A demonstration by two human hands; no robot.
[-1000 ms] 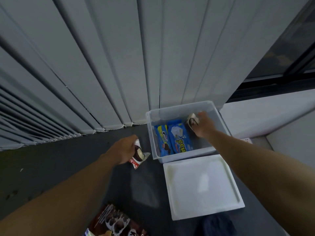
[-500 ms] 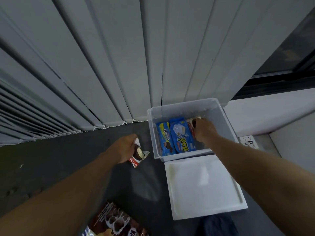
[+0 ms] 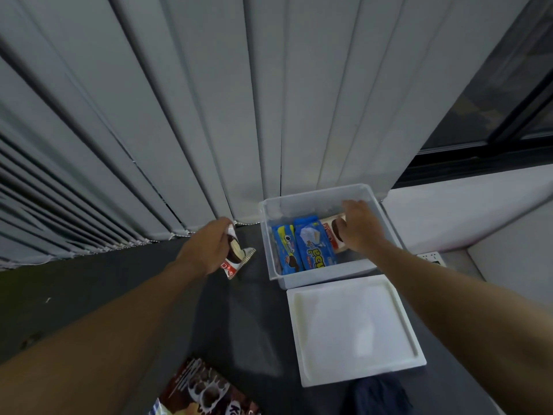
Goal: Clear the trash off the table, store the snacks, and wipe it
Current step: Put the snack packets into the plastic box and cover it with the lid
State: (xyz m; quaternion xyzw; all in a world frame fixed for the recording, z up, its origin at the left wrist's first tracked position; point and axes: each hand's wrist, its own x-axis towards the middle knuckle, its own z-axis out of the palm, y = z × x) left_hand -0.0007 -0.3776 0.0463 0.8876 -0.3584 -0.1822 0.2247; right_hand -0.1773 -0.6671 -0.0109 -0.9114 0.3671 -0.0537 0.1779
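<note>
Right hand (image 3: 360, 233) grips a cookie pack (image 3: 330, 236) down in the bin (image 3: 299, 205) to slot it in — left hand (image 3: 206, 250) clutches the next packet (image 3: 238, 254).

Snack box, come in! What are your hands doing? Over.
Left hand grips a red-and-white snack packet beside the clear plastic box. Right hand holds a white-and-red cookie packet inside it. White lid off, lying in front; nothing blocking.

Grey vertical fabric blinds (image 3: 179, 115) across back; dark-framed window (image 3: 493, 121) right, white ledge (image 3: 466, 211) below, white wall socket (image 3: 432, 259).
</note>
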